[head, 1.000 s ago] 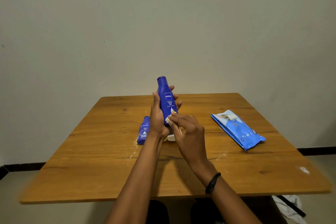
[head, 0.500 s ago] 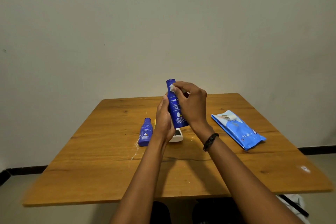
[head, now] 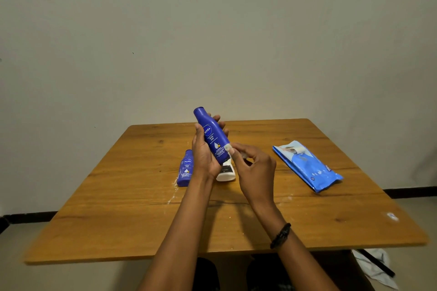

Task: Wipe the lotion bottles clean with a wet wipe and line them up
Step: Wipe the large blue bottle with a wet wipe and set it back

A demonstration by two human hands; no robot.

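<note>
My left hand [head: 203, 152] grips a tall blue lotion bottle [head: 211, 136], held above the table and tilted with its top to the left. My right hand [head: 254, 167] pinches a small white wet wipe [head: 228, 148] against the bottle's lower right side. A smaller blue lotion bottle [head: 185, 169] stands on the table just left of my left wrist. A white bottle [head: 226, 171] sits on the table behind my hands, mostly hidden.
A blue wet wipe pack [head: 307, 165] lies flat on the right part of the wooden table [head: 118, 208]. White smears mark the wood near the small bottle. A wall stands close behind the table. Cloth lies on the floor at lower right.
My right hand slid the wipe from the bottle's top down to its lower side. The bottle now tilts left and sits a little further left.
</note>
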